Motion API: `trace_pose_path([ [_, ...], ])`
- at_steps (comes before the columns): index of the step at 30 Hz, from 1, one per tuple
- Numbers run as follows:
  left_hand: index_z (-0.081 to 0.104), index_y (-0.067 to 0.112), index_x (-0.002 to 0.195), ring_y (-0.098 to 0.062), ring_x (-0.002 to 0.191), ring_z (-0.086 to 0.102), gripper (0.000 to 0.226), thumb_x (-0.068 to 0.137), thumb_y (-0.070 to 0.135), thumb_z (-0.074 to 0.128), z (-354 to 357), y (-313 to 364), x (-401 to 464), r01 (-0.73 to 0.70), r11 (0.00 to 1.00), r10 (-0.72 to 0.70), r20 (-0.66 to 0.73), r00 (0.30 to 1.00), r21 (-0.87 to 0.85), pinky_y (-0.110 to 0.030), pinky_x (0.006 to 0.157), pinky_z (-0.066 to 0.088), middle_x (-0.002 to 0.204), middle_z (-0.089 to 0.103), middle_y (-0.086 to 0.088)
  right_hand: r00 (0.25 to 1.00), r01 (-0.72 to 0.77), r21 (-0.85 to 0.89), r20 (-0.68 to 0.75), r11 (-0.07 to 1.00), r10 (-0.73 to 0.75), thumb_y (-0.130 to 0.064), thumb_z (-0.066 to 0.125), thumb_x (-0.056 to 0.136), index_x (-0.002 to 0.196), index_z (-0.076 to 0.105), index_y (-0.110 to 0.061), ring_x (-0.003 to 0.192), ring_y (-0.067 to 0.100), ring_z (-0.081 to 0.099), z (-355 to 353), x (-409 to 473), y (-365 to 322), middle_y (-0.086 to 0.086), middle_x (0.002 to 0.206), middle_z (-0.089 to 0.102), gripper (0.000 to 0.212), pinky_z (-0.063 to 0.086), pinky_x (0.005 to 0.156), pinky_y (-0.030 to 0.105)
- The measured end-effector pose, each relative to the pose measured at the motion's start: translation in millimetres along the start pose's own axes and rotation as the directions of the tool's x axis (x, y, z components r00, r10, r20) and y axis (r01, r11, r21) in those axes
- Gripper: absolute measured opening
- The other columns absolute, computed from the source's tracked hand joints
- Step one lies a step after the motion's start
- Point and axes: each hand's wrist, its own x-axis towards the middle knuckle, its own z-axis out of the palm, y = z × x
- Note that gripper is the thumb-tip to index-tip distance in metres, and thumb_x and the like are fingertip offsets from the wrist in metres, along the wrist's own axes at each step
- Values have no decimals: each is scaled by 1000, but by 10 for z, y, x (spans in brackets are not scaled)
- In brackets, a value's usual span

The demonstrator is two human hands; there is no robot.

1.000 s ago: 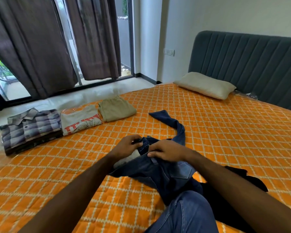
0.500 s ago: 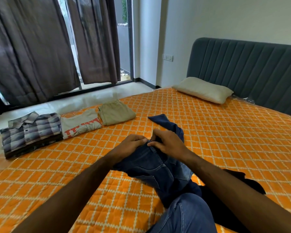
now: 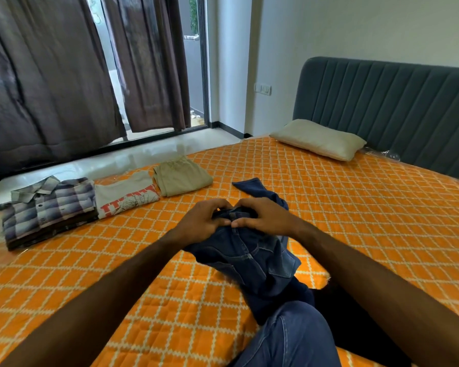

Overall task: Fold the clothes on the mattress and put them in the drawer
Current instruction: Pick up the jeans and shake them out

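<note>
The mattress (image 3: 355, 207) before you carries an orange quilted cover with a pale diamond grid, and clear plastic shows at its far edge beside the headboard (image 3: 387, 107), a grey-blue panel with upright channels. A beige pillow (image 3: 319, 139) lies flat at the head of the bed, touching the cover. Beyond the bed you see a pale glossy floor (image 3: 143, 154), dark brown curtains (image 3: 45, 83) hanging before a glass door (image 3: 194, 75), a white wall, and a switch plate (image 3: 263, 89) on that wall. Along the left side of the cover three folded garments sit in a row, each just beside the next: a checked shirt (image 3: 48, 207) on top of a darker stack, a cream T-shirt (image 3: 126, 196) with red print, and a khaki piece (image 3: 182, 176). In the middle, your left hand (image 3: 204, 221) and right hand (image 3: 265, 215) meet over the waistband of a pair of dark blue jeans (image 3: 249, 255); the fingers of both are curled and pinching the denim, thumbs nearly touching. One leg of the jeans trails away beyond your hands toward the pillow; the rest bunches toward you. A black garment (image 3: 355, 313) lies under your right forearm, largely hidden, and its kind cannot be told. Your own knee (image 3: 294, 337), in lighter denim, is cut off by the bottom edge. The red print on the T-shirt is too folded to read, and the lower layers of the shirt stack cannot be told apart.
</note>
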Motion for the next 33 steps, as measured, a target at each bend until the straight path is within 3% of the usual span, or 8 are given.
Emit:
trace_pose_path([
  [7,65,26,113,-9,105,62,25,94,11,62,-844,360,229,-215,944,236,-56,970,250,-40,91,52,110,67,12,991,1,-219,128,976,28,-53,75,87,99,65,-29,83,6,62,-886,259,-410,-9,91,68,29,51,75,33],
  [13,62,40,111,-5,102,62,33,96,11,60,-2294,1161,569,-214,838,349,-191,917,502,-43,91,55,109,66,18,991,-50,-499,-134,865,-20,-80,62,78,84,58,-28,77,14,60,-1871,572,-1103,-5,83,65,52,47,68,33],
  [16,67,35,113,-6,102,63,34,94,8,61,-2932,1561,586,-172,787,380,-245,892,593,-40,93,53,108,67,16,973,-7,-484,-207,875,-106,-57,72,87,77,54,-30,70,9,55,-2362,634,-1411,-10,75,60,34,38,61,23],
  [22,61,36,112,-12,94,57,36,89,9,59,-3383,2131,346,10,157,502,-88,860,988,-37,87,37,100,61,14,952,54,-498,-235,866,-195,-31,78,89,91,61,-19,84,17,55,-2695,795,-2153,-2,88,60,21,35,64,21],
  [25,66,33,104,-15,90,57,23,89,15,63,-3369,2187,204,123,38,549,-124,826,992,-35,79,37,93,65,12,886,41,-377,-414,925,-208,-45,86,77,95,72,-15,94,17,55,-2675,888,-2282,-1,94,63,38,41,78,31],
  [29,58,24,105,-23,95,68,27,90,3,52,-3280,2012,56,199,436,306,-352,885,878,-36,65,48,107,66,3,866,95,-49,-488,994,-107,-51,91,66,86,71,-15,91,17,61,-2606,901,-2412,-1,94,65,46,52,81,39],
  [31,54,15,99,-27,77,71,27,89,-6,41,-3179,1910,-10,153,802,144,-435,889,578,-41,53,55,98,65,-8,865,228,184,-490,956,-112,-32,90,73,81,65,-9,81,18,64,-2554,855,-2476,4,81,66,35,54,71,30],
  [33,52,9,92,-27,67,69,25,90,-10,36,-3040,1856,-90,47,945,117,-469,876,323,-50,53,57,86,64,-15,833,319,292,-539,902,-120,-20,89,76,82,66,-6,80,19,65,-2503,803,-2483,7,80,68,28,56,72,30],
])
